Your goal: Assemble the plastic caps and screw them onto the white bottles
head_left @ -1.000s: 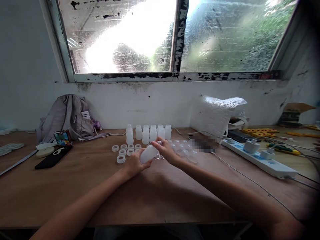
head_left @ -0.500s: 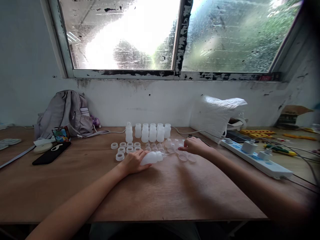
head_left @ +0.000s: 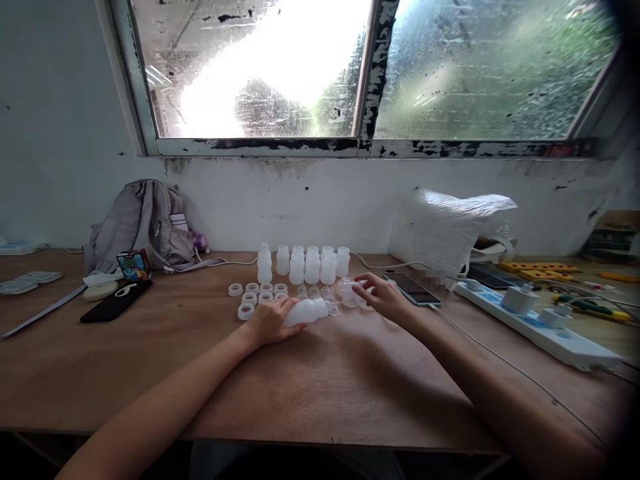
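My left hand is wrapped round a frosted white plastic bottle, which lies tilted on its side with its neck to the right. My right hand is over a group of thin clear round caps, its fingers apart and partly covering them. I cannot make out anything held in it. Between the hands lie several small clear nipple-like pieces. Several white screw rings are grouped left of the bottle. Behind them stands a row of upright frosted bottles; the leftmost, a bottle with a topped neck, is taller.
At the left are a grey backpack, a small printed box and a black phone. To the right lie another phone on a cable, a white power strip with plugs, and a silvery padded bag.
My right hand has risen slightly from the clear caps and its fingers have spread. The left hand still grips the bottle. The view has shifted a little, showing more of the phone on the right.
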Demonstrator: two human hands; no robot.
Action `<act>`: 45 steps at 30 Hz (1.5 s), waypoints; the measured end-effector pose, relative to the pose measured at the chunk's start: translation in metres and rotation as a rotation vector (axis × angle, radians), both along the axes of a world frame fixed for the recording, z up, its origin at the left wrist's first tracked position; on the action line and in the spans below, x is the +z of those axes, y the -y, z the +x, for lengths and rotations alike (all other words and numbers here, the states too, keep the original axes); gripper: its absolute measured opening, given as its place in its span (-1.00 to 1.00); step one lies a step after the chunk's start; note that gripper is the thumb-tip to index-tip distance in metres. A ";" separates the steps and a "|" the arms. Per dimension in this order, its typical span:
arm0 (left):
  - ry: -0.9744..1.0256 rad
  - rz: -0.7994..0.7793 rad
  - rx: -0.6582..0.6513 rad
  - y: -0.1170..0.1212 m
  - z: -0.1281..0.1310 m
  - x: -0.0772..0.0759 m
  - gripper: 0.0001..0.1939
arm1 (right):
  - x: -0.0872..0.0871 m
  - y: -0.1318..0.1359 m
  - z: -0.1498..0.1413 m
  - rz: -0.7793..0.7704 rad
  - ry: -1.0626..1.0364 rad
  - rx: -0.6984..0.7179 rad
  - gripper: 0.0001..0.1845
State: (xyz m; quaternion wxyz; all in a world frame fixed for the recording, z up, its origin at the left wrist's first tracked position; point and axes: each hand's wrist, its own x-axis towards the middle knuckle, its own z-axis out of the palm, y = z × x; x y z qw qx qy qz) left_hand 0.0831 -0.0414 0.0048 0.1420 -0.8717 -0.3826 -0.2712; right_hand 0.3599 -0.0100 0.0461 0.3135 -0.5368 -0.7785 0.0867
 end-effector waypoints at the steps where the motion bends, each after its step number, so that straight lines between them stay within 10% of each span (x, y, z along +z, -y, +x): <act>1: 0.023 -0.007 0.005 -0.001 0.000 0.000 -0.54 | 0.001 0.002 -0.001 -0.027 -0.120 0.085 -0.58; 5: 0.101 -0.029 0.042 -0.002 0.000 -0.001 -0.54 | 0.002 0.012 -0.007 -0.153 -0.442 0.326 -0.55; 22: 0.084 -0.047 0.062 -0.001 0.001 0.002 -0.55 | -0.017 0.023 -0.022 -0.262 -0.641 0.465 -0.58; 45: 0.031 0.040 -0.110 0.012 0.009 0.007 -0.56 | -0.031 0.025 -0.022 -0.180 -0.405 0.143 -0.42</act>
